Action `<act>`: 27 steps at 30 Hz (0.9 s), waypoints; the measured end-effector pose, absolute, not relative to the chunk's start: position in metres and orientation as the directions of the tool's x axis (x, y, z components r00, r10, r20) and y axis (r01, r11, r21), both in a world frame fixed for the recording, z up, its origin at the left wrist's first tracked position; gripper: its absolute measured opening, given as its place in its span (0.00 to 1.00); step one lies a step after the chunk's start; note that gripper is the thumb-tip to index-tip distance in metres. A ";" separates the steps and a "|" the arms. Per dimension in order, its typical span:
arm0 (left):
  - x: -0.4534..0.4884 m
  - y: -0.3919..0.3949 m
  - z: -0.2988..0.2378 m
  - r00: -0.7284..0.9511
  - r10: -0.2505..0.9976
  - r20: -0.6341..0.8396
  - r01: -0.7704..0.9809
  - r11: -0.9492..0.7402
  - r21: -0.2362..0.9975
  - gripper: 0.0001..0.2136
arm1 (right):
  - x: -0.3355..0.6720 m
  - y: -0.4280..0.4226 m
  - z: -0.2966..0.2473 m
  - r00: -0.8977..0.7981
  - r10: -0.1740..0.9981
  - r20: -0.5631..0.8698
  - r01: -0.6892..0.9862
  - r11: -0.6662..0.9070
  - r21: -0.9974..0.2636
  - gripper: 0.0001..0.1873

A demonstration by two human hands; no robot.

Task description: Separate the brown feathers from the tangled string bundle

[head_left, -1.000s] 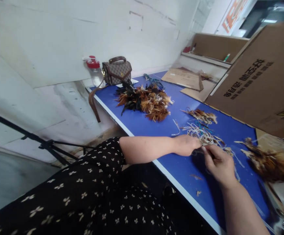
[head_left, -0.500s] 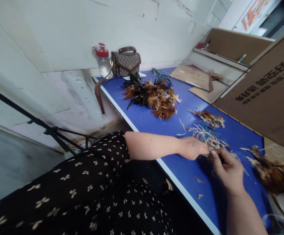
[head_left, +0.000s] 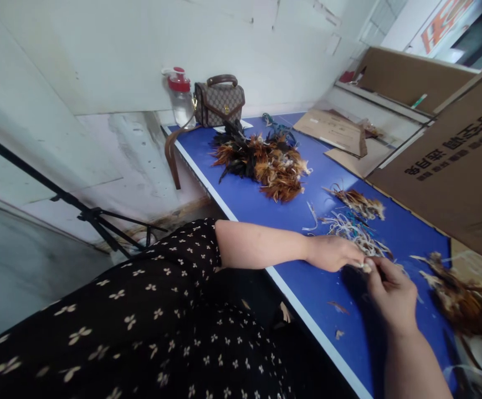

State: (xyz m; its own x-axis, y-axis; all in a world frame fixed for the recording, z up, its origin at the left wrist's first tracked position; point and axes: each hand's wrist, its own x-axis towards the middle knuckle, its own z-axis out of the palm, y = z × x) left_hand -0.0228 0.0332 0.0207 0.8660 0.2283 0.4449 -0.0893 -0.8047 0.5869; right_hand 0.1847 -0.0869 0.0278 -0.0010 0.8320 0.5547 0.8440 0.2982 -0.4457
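My left hand (head_left: 334,253) reaches across from the left with its fingers pinched together. Its fingertips meet those of my right hand (head_left: 396,293), whose thumb and forefinger are also pinched. Between them shows a small pale bit (head_left: 366,267), too small to name. Just behind the fingers lies a tangle of white strings (head_left: 351,230) with some blue strands. A small bunch of brown feathers (head_left: 359,203) sits farther back. To the right of my right hand is a larger bundle of brown feathers (head_left: 467,299).
A big pile of brown and black feathers (head_left: 266,160) lies on the blue table (head_left: 249,205). Behind it stand a handbag (head_left: 220,105) and a red-capped bottle (head_left: 180,100). Cardboard (head_left: 465,172) walls the right side. A black tripod (head_left: 91,213) stands left of the table.
Both hands have shifted slightly to the right in the picture, and a pale bit now shows at their fingertips. The whole view has swung a little.
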 end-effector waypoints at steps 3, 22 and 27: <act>-0.022 0.036 0.020 0.761 0.422 0.492 0.009 -0.765 0.644 0.10 | 0.180 -0.086 0.023 -0.032 0.849 0.527 0.836 0.312 -0.451 0.26; -0.020 0.037 0.018 0.860 0.375 0.347 0.101 -0.789 0.606 0.09 | 0.177 -0.087 0.025 -0.063 0.865 0.499 0.819 0.331 -0.469 0.25; -0.020 0.039 0.022 0.879 0.216 0.426 -0.155 -0.715 0.682 0.10 | 0.189 -0.090 0.029 -0.023 0.855 0.518 0.821 0.312 -0.478 0.25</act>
State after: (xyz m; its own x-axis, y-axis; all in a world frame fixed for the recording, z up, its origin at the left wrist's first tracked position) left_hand -0.0195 0.0385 0.0215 0.8787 0.2156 0.4260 -0.1553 -0.7145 0.6822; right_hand 0.1891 -0.0897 0.0286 -0.0233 0.8550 0.5180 0.8213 0.3118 -0.4777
